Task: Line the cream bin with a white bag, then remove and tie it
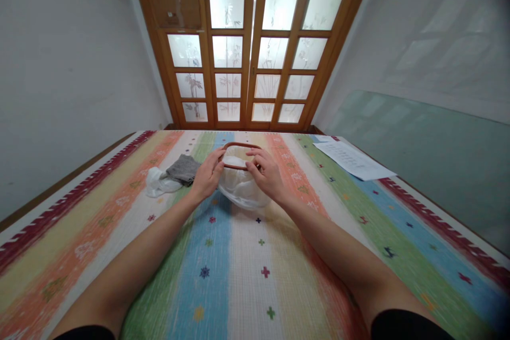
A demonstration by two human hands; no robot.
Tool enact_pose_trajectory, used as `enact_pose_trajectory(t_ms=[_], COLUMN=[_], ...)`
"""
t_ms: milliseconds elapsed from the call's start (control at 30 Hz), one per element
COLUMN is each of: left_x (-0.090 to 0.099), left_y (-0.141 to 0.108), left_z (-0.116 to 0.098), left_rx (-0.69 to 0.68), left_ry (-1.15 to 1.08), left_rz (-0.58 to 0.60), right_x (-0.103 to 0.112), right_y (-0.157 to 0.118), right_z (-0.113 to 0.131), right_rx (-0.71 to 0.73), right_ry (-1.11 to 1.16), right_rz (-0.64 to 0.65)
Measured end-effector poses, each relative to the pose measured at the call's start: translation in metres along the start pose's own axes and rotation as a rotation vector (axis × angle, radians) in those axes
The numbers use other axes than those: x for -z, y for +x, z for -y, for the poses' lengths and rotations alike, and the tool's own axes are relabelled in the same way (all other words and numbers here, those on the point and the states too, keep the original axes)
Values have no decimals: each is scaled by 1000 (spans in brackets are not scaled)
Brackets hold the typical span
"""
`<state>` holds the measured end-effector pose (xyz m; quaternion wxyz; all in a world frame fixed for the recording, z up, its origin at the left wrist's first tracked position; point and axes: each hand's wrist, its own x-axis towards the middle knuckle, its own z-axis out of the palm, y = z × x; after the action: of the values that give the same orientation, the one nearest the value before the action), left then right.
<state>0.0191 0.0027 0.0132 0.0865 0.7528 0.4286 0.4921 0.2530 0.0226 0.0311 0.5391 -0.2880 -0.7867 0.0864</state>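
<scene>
Taking the brown hoop (240, 155) as the landmark: well to its left, a crumpled white cloth (156, 183) is lying on the striped surface (243, 255) with a grey cloth (182, 168) touching it and partly over it. Just at the hoop's left edge, the left hand (207, 175) is closing its fingers on the rim, thumb on top. Inside and below the hoop, a thin white fabric (242, 191) is bunching up and spilling toward the person; it looks like it is being stretched across the ring, though the view is too small to say whether a second ring is sitting underneath. At the hoop's right edge, the right hand (266, 172) is pinching the rim and fabric together with curled fingers. Judging by this, the fitting of the fabric into the hoop is underway, and the next move would call for an even pull around the rim while both hands are keeping the ring steady. Far right of the hoop, a printed paper sheet (353, 159) is lying flat.
</scene>
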Motion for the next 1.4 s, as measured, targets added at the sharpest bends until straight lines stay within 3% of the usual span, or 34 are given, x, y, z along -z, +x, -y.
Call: enact_pose_trajectory(t_ms=[200, 400, 700, 900, 1133, 1400], left_x=[0, -6, -9, -8, -6, -3], left_y=[1, -1, -4, -4, -2, 0], left_z=[-3, 3, -2, -3, -7, -7], left_rx=[-2, -98, -115, -140, -181, -187], left_ry=[-17, 6, 89, 146, 112, 58], left_rz=[28, 78, -10, -42, -37, 2], right_x=[-1, -3, -3, -4, -6, -4], right_y=[0, -4, -9, -12, -16, -18], right_z=[-3, -11, -26, -26, -27, -23], right_rx=[43, 112, 176, 173, 223, 229], right_ry=[-56, -119, -94, -119, -197, -233], right_rz=[-45, -4, 63, 26, -25, 21])
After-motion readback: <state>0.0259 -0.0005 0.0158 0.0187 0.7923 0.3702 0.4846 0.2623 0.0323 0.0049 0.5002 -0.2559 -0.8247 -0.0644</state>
